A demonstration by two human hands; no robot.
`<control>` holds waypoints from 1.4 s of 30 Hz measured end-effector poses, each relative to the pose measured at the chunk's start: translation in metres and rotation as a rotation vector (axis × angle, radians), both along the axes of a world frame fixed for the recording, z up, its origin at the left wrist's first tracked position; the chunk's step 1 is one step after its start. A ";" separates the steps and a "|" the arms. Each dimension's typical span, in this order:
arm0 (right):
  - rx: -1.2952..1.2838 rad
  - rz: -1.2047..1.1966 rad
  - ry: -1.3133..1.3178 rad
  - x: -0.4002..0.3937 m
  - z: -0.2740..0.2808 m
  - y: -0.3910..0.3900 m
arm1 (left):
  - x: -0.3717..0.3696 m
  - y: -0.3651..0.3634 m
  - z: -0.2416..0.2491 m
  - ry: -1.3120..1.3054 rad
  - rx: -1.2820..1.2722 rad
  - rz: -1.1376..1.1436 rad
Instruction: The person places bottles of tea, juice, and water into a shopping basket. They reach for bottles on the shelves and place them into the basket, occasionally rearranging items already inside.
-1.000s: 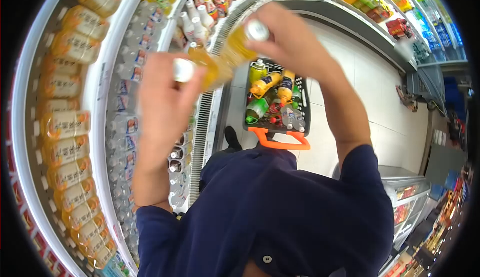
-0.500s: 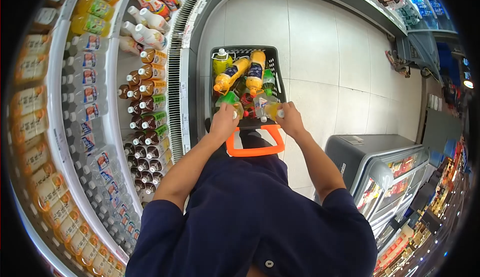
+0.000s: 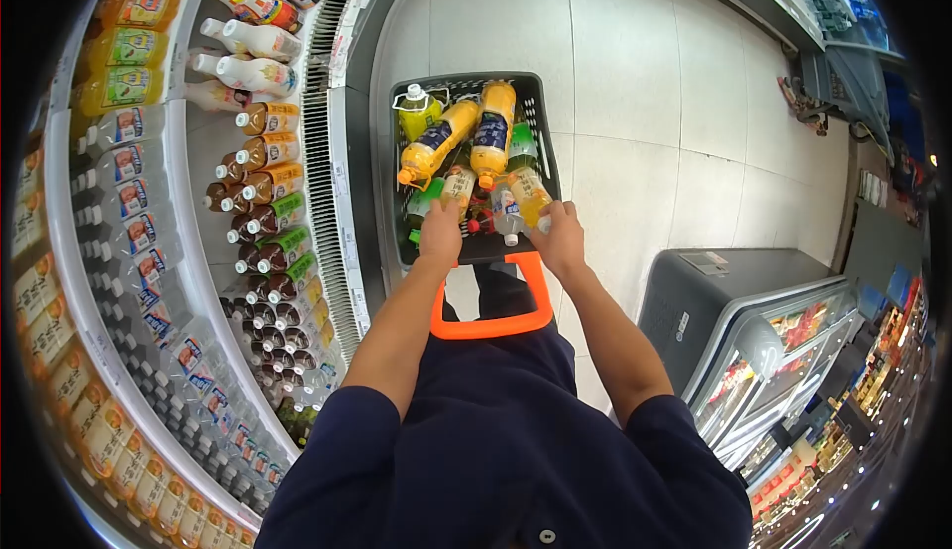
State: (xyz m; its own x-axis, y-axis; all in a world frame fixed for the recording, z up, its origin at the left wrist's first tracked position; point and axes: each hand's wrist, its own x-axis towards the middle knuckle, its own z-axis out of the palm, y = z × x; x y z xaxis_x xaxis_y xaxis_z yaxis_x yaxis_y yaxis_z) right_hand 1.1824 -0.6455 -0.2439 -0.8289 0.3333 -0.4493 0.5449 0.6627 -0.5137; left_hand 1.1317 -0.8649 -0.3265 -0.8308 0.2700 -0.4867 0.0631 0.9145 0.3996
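My left hand (image 3: 441,234) is closed round the neck end of a pale yellow drink bottle (image 3: 458,188) in the near part of the basket (image 3: 542,88). Opposite it, my right hand (image 3: 561,239) grips the cap end of a second pale yellow drink bottle (image 3: 529,188), its white cap showing at the fingers. Two orange juice bottles (image 3: 437,142) lie across the load beyond my hands. A clear bottle (image 3: 507,214) with a white cap sits between the hands. A yellow-green jug (image 3: 417,113) with a white handle fills the far left corner.
The basket's orange handle (image 3: 493,329) points toward my body. Along the left runs a refrigerated shelf with rows of dark tea bottles (image 3: 273,184) and water bottles (image 3: 139,232). A grey freezer case (image 3: 734,301) stands on the right, on the tiled floor (image 3: 635,83).
The basket appears lower and slightly left in view. Both pale yellow bottles now lie with their labels more exposed, still in my hands.
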 end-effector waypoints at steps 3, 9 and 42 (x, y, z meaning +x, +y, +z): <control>-0.010 -0.003 -0.012 0.005 -0.008 0.001 | 0.009 -0.001 -0.024 -0.102 -0.008 0.044; -0.016 0.038 -0.067 0.014 -0.006 -0.002 | 0.019 -0.007 -0.050 -0.205 0.028 0.196; -0.086 0.186 -0.150 -0.010 -0.102 -0.186 | 0.068 -0.133 0.005 -0.457 0.198 0.191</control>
